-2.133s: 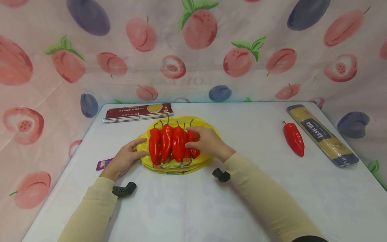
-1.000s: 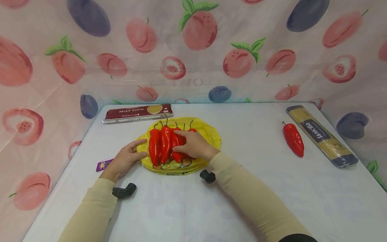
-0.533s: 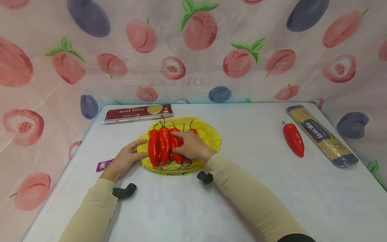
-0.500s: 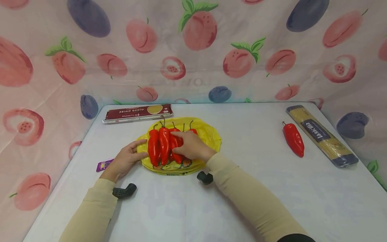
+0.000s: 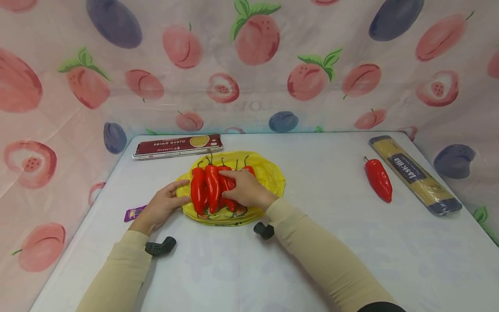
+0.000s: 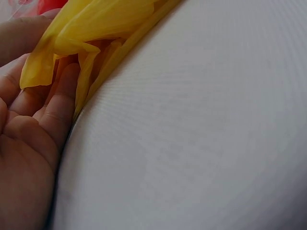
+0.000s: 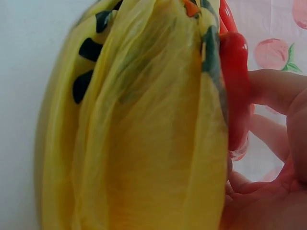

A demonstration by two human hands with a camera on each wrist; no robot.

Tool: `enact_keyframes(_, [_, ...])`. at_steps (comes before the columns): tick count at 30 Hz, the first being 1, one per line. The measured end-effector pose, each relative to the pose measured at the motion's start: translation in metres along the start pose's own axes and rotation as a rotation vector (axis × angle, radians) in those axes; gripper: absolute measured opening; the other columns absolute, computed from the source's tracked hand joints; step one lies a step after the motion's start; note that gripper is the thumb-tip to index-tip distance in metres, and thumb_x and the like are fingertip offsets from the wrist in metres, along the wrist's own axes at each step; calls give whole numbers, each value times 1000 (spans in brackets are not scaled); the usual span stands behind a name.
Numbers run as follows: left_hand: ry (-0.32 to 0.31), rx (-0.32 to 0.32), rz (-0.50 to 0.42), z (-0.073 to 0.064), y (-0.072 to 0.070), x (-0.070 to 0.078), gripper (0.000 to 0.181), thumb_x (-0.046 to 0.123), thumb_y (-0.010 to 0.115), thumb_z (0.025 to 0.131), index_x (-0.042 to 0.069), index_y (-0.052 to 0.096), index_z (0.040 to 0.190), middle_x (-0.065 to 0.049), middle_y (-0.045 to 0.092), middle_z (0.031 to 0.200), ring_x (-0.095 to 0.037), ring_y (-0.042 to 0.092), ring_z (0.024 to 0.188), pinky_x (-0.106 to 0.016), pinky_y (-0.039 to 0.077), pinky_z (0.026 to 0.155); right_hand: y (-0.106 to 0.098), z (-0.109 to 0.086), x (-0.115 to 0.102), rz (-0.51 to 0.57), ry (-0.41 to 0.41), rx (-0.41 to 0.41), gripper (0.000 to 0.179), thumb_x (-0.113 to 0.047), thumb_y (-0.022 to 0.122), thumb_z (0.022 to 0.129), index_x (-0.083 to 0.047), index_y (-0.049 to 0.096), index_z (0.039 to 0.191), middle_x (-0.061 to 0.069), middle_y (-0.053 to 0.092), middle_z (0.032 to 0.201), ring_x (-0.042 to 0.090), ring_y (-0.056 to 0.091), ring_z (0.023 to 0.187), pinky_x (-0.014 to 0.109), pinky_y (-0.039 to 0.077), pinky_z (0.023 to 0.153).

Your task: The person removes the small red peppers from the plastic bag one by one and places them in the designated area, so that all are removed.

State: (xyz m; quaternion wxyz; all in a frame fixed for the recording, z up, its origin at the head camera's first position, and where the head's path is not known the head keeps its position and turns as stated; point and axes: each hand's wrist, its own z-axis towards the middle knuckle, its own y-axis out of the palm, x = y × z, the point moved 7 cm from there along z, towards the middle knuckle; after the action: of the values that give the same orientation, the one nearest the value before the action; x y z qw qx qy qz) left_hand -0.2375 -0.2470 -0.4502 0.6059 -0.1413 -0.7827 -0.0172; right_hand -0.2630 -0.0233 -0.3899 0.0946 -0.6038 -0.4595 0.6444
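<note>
Several glossy red peppers (image 5: 199, 190) with dark stems lie side by side on a bunched yellow plastic bag (image 5: 273, 171). My left hand (image 5: 160, 207) holds the bag's left edge. In the left wrist view the thumb lies over the yellow film (image 6: 105, 24) and the other fingers reach under it. From the right, my right hand (image 5: 249, 188) grips a red pepper (image 5: 228, 184) in the row, thumb and index finger along it. This hand covers most of the peppers at the right end, whose stems show above it. The right wrist view shows fingers against a red pepper (image 7: 236, 91).
At the back left lies a dark red spaghetti pack (image 5: 177, 146). A small purple packet (image 5: 134, 213) sits partly behind the left wrist. Off to the right are a lone red pepper (image 5: 379, 180) and a long pasta pack (image 5: 415, 173). Fruit-print cloth walls the table (image 5: 218, 268).
My right hand has moved left, from the right end of the row to a pepper nearer the middle. Peppers there have shifted slightly. My left hand has stayed on the bag's edge.
</note>
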Motion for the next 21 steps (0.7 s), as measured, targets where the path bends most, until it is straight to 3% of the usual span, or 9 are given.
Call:
enact_keyframes(14, [-7,1,4,0,0,0,74,21,70,96,8,31,157,-18,41,154,-22,52,128,-23,48,97,-4,-2,5,61,27,9,64,-15,70,93,-23,46,152,6,53,141,22,48,121,30,58,82])
enact_keyframes(21, [-3,-4,-1,0,0,0,73,19,70,96,8,30,157,-19,42,153,-18,54,123,-23,49,97,-12,-4,8,98,29,22,63,-12,67,93,-25,47,151,7,54,139,24,50,115,28,59,75])
